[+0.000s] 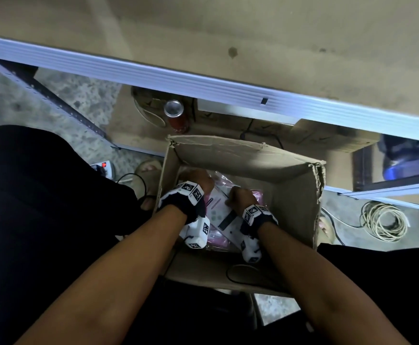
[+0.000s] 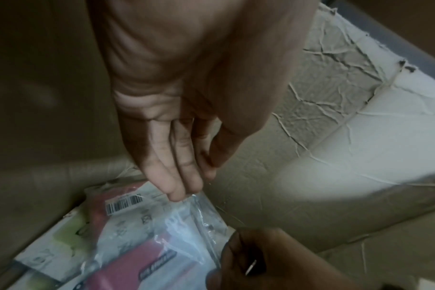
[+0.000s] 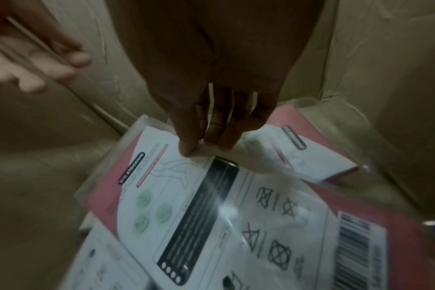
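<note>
Only the right wrist view shows the right hand (image 3: 211, 88) pinching the packet (image 3: 186, 206).

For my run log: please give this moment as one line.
box: open | left hand: pinches packet wrap edge | right hand: pinches packet top edge | both hands inside box

The left forearm (image 1: 118, 260) and right forearm (image 1: 310, 270) slope down and inward, wrists close together. The left grip (image 1: 195, 179) points its fingers (image 2: 171, 172) straight down, thumb pinched against them. The right grip (image 1: 241, 198) is curled, thumb and fingertips (image 3: 219, 137) pinching.
</note>
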